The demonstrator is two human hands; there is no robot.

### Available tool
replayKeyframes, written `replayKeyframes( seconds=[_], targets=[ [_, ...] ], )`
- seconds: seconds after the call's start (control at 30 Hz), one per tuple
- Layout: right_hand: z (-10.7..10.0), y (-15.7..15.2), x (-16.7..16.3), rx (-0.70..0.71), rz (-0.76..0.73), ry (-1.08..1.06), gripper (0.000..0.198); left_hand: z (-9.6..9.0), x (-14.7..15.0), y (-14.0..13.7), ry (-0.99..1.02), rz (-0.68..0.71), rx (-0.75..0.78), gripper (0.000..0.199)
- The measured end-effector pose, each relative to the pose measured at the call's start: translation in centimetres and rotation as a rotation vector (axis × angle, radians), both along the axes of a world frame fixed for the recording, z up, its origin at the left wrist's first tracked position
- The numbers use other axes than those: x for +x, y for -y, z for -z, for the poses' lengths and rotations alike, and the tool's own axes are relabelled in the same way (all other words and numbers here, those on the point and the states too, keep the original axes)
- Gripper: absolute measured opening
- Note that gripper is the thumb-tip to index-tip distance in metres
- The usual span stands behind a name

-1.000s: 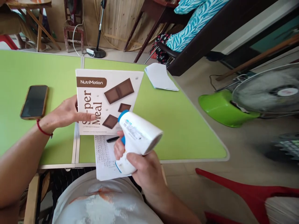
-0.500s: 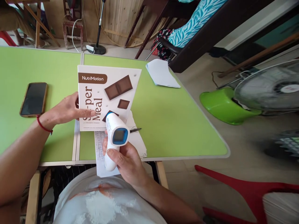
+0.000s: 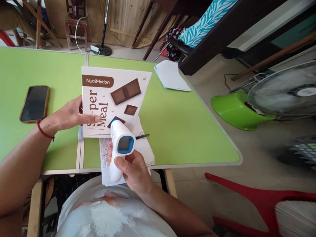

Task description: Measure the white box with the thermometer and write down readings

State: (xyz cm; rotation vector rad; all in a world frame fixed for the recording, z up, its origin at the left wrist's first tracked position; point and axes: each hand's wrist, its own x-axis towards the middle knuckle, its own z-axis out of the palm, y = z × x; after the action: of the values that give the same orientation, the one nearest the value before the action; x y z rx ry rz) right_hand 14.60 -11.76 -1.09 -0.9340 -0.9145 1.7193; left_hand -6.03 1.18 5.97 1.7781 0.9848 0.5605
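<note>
A white box (image 3: 98, 98) with brown lettering and chocolate pictures stands tilted above the table, gripped at its left edge by my left hand (image 3: 70, 115). The thumb lies across the box's front; the other fingers are hidden behind it. My right hand (image 3: 134, 169) is wrapped round the handle of a white and blue infrared thermometer (image 3: 120, 140). Its nose overlaps the lower part of the box in view; whether they touch I cannot tell. Under both lie handwritten papers (image 3: 145, 149) at the table's near edge, with a dark pen (image 3: 142, 136) on them.
The green table (image 3: 177, 131) carries a phone (image 3: 34, 103) on the left and folded white paper (image 3: 171, 75) at the far right. Right of the table are a green stool (image 3: 229, 110), a fan (image 3: 281, 93) and a red chair (image 3: 259, 200). Part of another person shows at the far left.
The box has turned very slightly, its right edge reaching a little farther right. The thermometer has shifted slightly left. Both hands keep their holds.
</note>
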Motion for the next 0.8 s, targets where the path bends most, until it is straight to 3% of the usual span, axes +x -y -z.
replayKeyframes(
  seconds=[0.6, 0.8],
  targets=[
    [0.1, 0.03, -0.19, -0.01, 0.022, -0.044, 0.034, -0.09, 0.02, -0.17, 0.03, 0.015, 0.0, 0.051],
    [-0.54, -0.06, 0.48, 0.05, -0.033, -0.024, 0.032, 0.06, -0.07, 0.01, -0.009, -0.099, 0.017, 0.057]
  ],
)
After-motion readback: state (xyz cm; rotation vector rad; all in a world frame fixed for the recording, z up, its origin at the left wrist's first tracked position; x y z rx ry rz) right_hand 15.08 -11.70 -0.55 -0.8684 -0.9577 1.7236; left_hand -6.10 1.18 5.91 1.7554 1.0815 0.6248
